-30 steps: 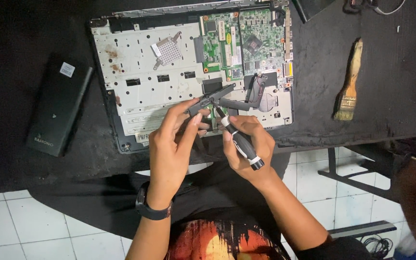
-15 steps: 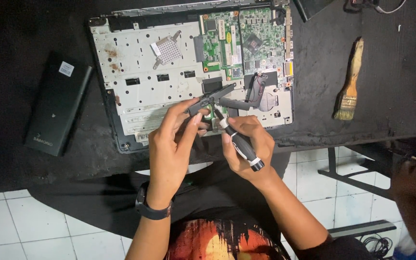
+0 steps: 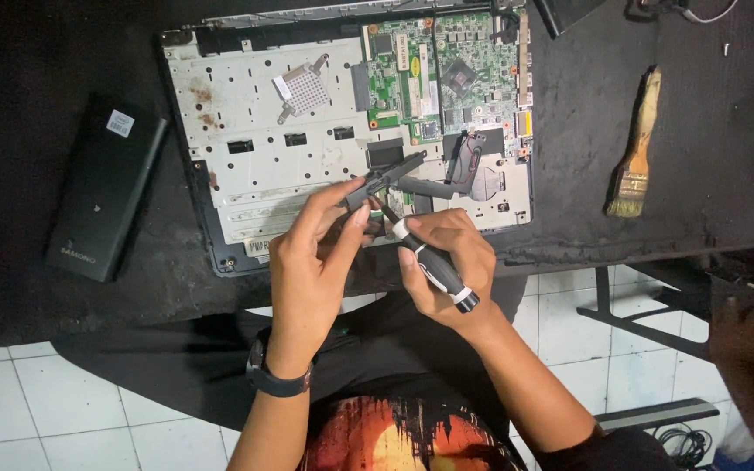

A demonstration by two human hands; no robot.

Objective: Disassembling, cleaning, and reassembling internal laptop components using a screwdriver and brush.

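The setting is an electronics repair workbench, of the kind found in a small service shop. The landmark is the opened laptop chassis (image 3: 307, 139), lying base-up on a black bench mat (image 3: 63, 70) with its cover removed. Inside the chassis, at its upper right, the green circuit board (image 3: 447, 78) is exposed. Right of the chassis lies a paint brush (image 3: 634, 148) with a wooden handle, of the type used for dusting. Left of the chassis lies a slim black battery pack (image 3: 106, 196). Below the chassis, past the bench edge, a white tiled floor (image 3: 89, 419) is visible.
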